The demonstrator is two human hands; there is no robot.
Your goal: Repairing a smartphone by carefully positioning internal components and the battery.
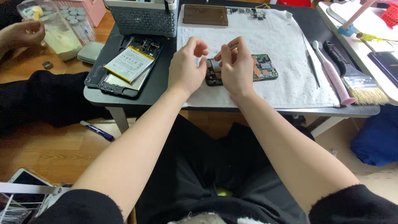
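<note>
I see my right hand point(235, 66) with its grip pinched tight on slim metal tweezers point(227, 50), tips down at the phone circuit board point(257, 69), which lies on the white towel point(286, 49) mid-worktop point(161, 83). My left hand point(187, 64) sits at the board's 9 o'clock edge, fingers curled nearly together, and I cannot tell whether they hold anything. An opened phone with its battery point(129, 63) rests further out at 9 o'clock.
</note>
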